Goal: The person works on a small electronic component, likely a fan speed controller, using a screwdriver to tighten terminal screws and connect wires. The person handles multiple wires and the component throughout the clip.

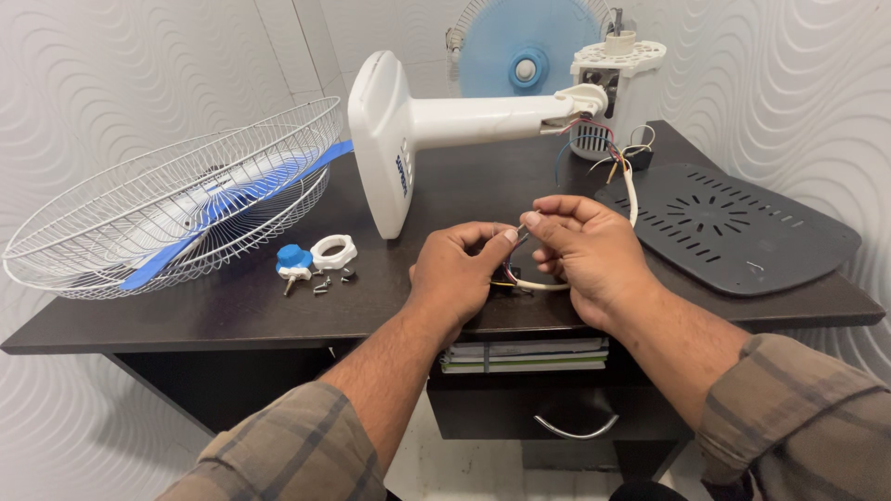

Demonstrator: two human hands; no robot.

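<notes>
Left hand [461, 269] and right hand [585, 250] both pinch thin wires [522, 230]; wire ends hidden. Blue label [403, 173] on white fan base [380, 139] up-left, unreadable.

Single head-worn view, angled down, close over dark desk [232, 306], facing wall

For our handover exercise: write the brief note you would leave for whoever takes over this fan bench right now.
Left hand and right hand: both pinch the bare ends of the white cable over the desk.
Cable runs back to the white fan body.
Done: wire guard with blue blade, grey back cover, blue knob, white ring nut and screws lie off the fan.
Left: wire ends are loose; nothing refitted.
</notes>
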